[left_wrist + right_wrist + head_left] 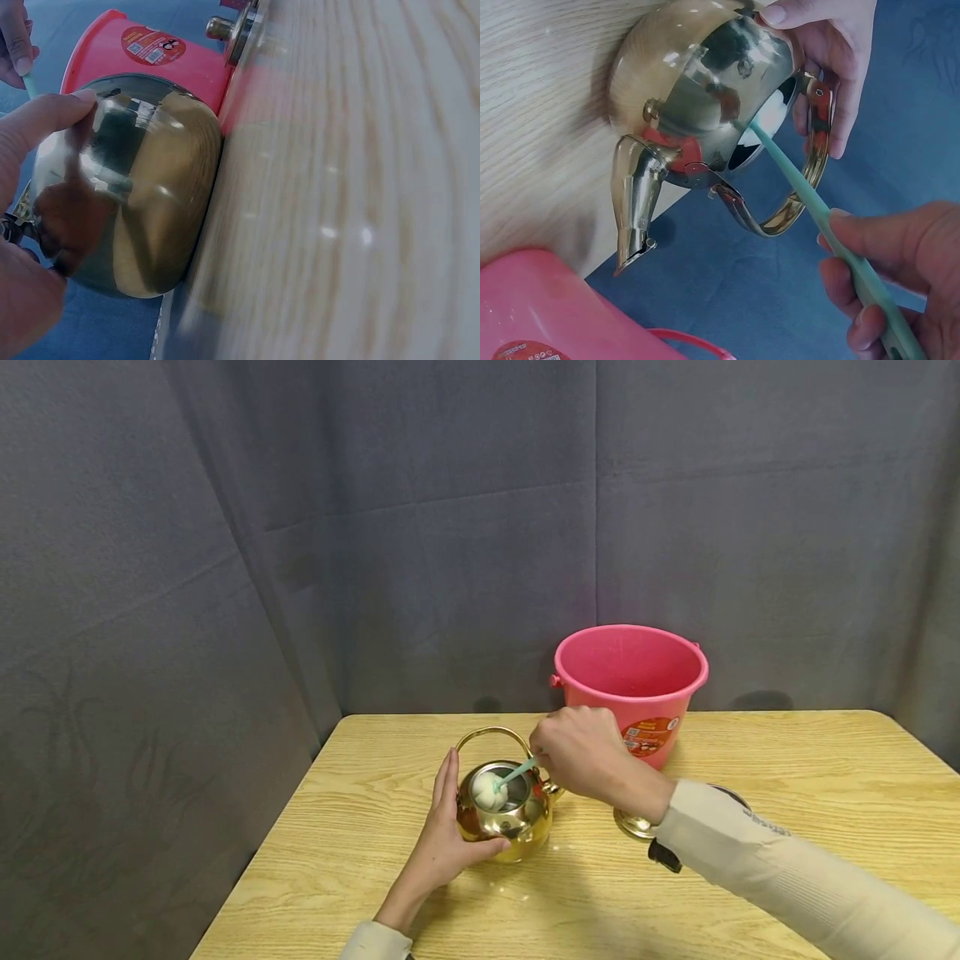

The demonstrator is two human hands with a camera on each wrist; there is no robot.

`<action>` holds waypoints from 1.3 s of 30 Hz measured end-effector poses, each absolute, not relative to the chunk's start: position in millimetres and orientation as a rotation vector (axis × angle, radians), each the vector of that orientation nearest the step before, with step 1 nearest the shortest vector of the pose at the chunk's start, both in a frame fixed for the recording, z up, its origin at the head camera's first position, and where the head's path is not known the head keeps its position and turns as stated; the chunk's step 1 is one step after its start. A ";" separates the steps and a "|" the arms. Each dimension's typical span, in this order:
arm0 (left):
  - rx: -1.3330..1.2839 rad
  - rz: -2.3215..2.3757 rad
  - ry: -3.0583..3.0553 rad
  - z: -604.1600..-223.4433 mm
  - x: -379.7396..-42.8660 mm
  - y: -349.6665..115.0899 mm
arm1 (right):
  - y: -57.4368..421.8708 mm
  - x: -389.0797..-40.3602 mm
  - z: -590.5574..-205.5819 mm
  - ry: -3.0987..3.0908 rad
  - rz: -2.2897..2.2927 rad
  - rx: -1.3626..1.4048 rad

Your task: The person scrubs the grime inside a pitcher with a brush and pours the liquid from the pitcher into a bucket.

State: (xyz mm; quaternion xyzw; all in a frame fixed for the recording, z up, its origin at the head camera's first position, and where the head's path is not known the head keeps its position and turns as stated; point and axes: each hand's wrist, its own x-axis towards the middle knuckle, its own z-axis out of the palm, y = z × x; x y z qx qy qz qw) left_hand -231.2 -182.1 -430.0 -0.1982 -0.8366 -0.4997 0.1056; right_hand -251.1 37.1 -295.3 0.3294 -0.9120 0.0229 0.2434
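Note:
A shiny gold kettle (517, 839) stands on the table with its mouth uncovered and its hoop handle raised. My left hand (446, 843) holds the kettle's side, thumb across the front and fingers along the left. In my right hand (581, 752) I grip a sponge brush by its pale green handle (799, 180). The brush's white rounded sponge head (489, 790) is inside the kettle's mouth, partly hidden by the rim in the right wrist view. The kettle's spout (635, 199) points away from the left hand, toward the bucket.
A pink bucket (626, 693) with a red round label stands behind the right hand. Under the right forearm lies a round gold metal piece (632, 827), partly covered; its kind is unclear. Grey cloth (465, 543) hangs behind the wooden table (337, 835).

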 end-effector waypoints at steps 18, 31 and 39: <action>-0.591 -1.476 -2.464 -430.5 -230.7 -182.2 | 43.1 -252.4 -295.0 -2.545 0.077 0.934; -0.595 -1.474 -2.455 -430.1 -230.7 -182.2 | 44.8 -250.5 -293.6 -2.604 0.107 0.941; -0.593 -1.474 -2.460 -429.7 -230.1 -182.3 | 46.0 -249.3 -293.1 -2.625 0.111 0.944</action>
